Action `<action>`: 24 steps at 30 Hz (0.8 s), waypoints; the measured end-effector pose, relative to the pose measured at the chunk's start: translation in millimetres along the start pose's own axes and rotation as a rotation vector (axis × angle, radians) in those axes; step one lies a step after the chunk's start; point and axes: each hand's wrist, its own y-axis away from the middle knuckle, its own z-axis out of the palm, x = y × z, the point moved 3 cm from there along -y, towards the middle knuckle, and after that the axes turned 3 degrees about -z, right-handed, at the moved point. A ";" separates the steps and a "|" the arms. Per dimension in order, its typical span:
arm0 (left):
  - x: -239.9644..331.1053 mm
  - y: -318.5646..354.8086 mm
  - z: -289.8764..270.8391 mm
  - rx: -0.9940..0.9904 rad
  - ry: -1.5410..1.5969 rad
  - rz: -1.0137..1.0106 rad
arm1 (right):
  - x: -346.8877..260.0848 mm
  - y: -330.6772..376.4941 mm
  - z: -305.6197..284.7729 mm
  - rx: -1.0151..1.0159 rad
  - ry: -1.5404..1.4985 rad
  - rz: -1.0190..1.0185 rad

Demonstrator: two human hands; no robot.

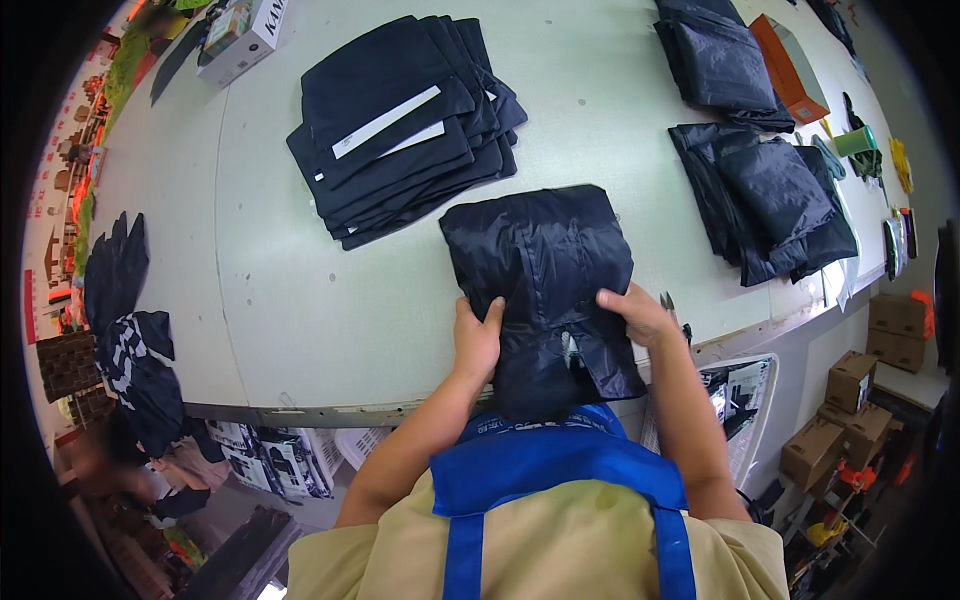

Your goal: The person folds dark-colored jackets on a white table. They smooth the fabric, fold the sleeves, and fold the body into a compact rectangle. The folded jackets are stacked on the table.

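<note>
A folded black garment (540, 250) of thin, shiny fabric lies at the table's near edge, its lower part hanging toward my apron. My left hand (478, 338) grips its left side, thumb on top and the other fingers underneath. On the right side my right hand (640, 314) holds it the same way. A seam or placket runs down its middle, and a small pale patch shows through a gap low on the front. Beyond it sits a stack of folded matte black pieces (400, 120) with white label strips.
Folded shiny black garments (775, 200) lie at right, with an orange box (790, 70) and a green thread spool (853, 141) near them. Scissors (668, 303) rest by my right hand. A white box (240, 40) stands far left. Cardboard boxes (850, 380) are stacked off the table's right.
</note>
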 end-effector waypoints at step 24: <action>-40.2 47.1 44.6 -0.572 -0.072 0.186 | 13.5 20.6 79.5 0.162 1.912 -0.353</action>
